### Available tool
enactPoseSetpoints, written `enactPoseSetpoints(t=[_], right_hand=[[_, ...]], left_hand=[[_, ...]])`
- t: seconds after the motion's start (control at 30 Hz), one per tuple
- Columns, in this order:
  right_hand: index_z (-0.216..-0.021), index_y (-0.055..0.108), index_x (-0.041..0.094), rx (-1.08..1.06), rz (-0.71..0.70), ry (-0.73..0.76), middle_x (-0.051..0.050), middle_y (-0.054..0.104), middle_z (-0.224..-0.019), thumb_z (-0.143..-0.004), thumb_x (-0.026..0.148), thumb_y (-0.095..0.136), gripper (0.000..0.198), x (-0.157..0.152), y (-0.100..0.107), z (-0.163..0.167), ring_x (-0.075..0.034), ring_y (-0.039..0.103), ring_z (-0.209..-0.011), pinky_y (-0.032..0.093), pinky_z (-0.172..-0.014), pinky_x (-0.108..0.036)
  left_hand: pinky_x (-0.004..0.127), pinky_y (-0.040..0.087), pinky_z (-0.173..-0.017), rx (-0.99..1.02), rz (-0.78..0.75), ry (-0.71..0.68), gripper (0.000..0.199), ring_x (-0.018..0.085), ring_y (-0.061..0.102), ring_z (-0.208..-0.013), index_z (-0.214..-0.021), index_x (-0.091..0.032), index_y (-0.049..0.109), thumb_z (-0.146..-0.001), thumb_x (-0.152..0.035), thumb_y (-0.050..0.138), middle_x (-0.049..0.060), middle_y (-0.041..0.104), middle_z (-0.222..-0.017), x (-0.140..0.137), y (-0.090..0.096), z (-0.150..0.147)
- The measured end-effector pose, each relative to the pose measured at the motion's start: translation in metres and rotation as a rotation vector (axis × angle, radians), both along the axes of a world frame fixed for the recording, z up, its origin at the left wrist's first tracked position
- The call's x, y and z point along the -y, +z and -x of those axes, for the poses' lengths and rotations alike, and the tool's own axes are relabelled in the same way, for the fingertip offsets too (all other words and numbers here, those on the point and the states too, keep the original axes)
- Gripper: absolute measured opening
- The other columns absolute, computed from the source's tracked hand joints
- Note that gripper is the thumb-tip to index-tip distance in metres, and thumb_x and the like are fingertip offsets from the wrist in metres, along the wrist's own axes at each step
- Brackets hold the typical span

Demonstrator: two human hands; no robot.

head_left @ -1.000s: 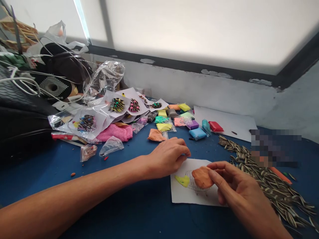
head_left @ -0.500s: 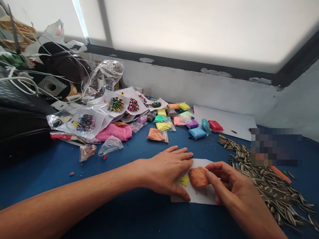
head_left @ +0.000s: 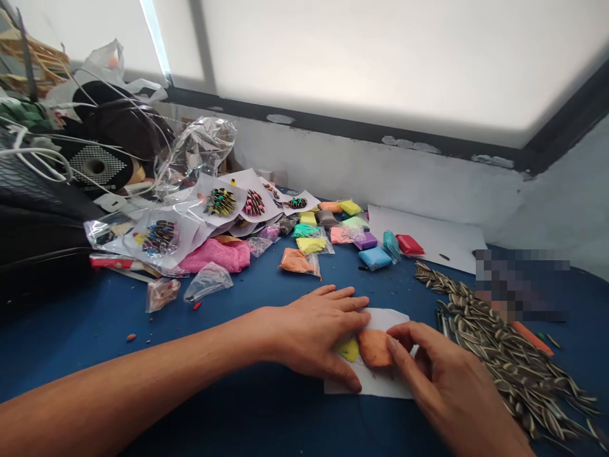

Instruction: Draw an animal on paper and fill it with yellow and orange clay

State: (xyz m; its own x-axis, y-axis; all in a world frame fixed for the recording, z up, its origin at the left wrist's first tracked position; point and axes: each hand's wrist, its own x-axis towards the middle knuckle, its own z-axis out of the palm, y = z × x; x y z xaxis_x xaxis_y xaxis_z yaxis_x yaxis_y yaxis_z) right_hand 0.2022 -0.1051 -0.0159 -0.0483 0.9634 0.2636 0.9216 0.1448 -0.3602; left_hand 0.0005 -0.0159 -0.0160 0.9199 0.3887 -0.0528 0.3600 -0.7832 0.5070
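A flattened orange piece of modelling clay (head_left: 375, 348) lies on a small white sheet of paper (head_left: 384, 384) in front of me. Beside it on the left is a smaller yellow clay piece (head_left: 351, 350). My left hand (head_left: 320, 333) rests flat over the paper's left side, fingers stretched out, thumb near the lower edge. With thumb and index finger, my right hand (head_left: 431, 368) pinches the right edge of the orange clay. Its other fingers are curled and partly hidden. Faint pencil lines show on the paper below the clay.
Striped sunflower seeds (head_left: 518, 362) spread over the blue table at right. Bagged clay packs, among them a blue pack (head_left: 375, 258), lie beyond my hands. Papers with seed pictures (head_left: 254, 202), a pink cloth (head_left: 216, 254) and a black spool (head_left: 98, 167) are at left.
The orange clay looks lower and flatter against the paper, with my right hand slightly lower and further left. My left hand stays spread on the sheet. The view has shifted slightly.
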Motion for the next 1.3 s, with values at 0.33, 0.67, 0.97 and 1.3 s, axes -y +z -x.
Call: enactPoseSetpoints(t=[0.33, 0.67, 0.97, 1.3], right_hand=[[-0.077, 0.064, 0.025, 0.287, -0.188, 0.126, 0.0, 0.064, -0.074, -0.095, 0.029, 0.038, 0.033, 0.003, -0.005, -0.002, -0.013, 0.065, -0.054, 0.047, -0.047, -0.024], [-0.102, 0.064, 0.021, 0.376, -0.277, 0.253, -0.008, 0.063, -0.098, -0.091, 0.013, 0.04, 0.027, 0.002, -0.007, -0.001, -0.015, 0.066, -0.076, 0.052, -0.058, -0.025], [-0.121, 0.061, 0.018, 0.401, -0.402, 0.403, -0.014, 0.06, -0.114, -0.086, 0.008, 0.046, 0.039, 0.013, -0.021, -0.014, -0.022, 0.063, -0.096, 0.052, -0.077, -0.034], [-0.124, 0.06, 0.014, 0.461, -0.386, 0.457, -0.015, 0.064, -0.116, -0.085, 0.011, 0.046, 0.041, 0.013, -0.026, -0.01, -0.025, 0.062, -0.105, 0.052, -0.084, -0.037]], left_hand=[[0.054, 0.015, -0.118, -0.003, -0.002, -0.005, 0.075, 0.032, 0.016, -0.148, -0.14, -0.015, 0.044, -0.08, -0.054, 0.067, 0.016, 0.025, -0.157, 0.001, 0.003, -0.001], [0.055, 0.013, -0.118, 0.028, 0.001, -0.037, 0.079, 0.032, 0.013, -0.148, -0.145, -0.017, 0.039, -0.082, -0.057, 0.064, 0.014, 0.023, -0.158, -0.002, -0.001, 0.0], [0.051, 0.006, -0.12, 0.104, 0.016, -0.053, 0.082, 0.029, 0.007, -0.149, -0.148, -0.018, 0.034, -0.083, -0.059, 0.062, 0.012, 0.021, -0.159, -0.004, -0.012, 0.003], [0.053, 0.006, -0.119, 0.087, 0.003, -0.058, 0.078, 0.03, 0.007, -0.149, -0.149, -0.023, 0.034, -0.084, -0.056, 0.063, 0.012, 0.019, -0.159, -0.004, -0.01, 0.005]])
